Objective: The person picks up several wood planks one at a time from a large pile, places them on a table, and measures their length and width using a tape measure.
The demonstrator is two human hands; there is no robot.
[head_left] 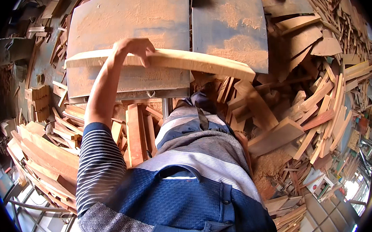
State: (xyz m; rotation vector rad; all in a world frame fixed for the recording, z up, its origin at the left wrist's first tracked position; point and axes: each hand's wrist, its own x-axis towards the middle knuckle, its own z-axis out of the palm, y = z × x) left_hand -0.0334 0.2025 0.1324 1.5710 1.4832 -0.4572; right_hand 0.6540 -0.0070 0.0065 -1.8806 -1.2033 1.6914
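Observation:
A long pale wooden board lies crosswise over the near part of a metal machine table dusted with sawdust. My left hand is closed over the board left of its middle, with its fingers bent down across the wood. The board's right end sticks out past the table's near edge, above a heap of offcuts. A dark slot separates the main table from a second metal plate on the right, also strewn with sawdust. My right hand does not show.
Stacked planks stand at the left, with upright pieces by the table's near edge. Offcuts and a sawdust heap lie at the right. Long strips pile up farther right.

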